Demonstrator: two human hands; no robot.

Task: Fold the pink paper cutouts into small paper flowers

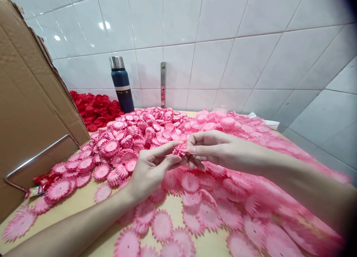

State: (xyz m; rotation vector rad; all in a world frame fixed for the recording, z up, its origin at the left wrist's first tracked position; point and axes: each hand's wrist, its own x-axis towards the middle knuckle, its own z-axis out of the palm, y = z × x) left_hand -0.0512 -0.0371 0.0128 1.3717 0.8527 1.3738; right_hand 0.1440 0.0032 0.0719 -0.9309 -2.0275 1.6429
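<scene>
Left hand (150, 171) and right hand (216, 145), nearly closed, pinch a crumpled, frilled pink piece (179, 150), perhaps cloth.

You're in a craft-work corner: toothed pink discs (191, 182) and, far left, ruffled red pieces (97, 110) crowd a pale yellow tabletop (172, 205) beside white wall tiles (180, 21).

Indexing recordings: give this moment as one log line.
left hand: holding bunched pink piece; right hand: pinching same piece; around: pink serrated discs; behind: navy bottle
</scene>
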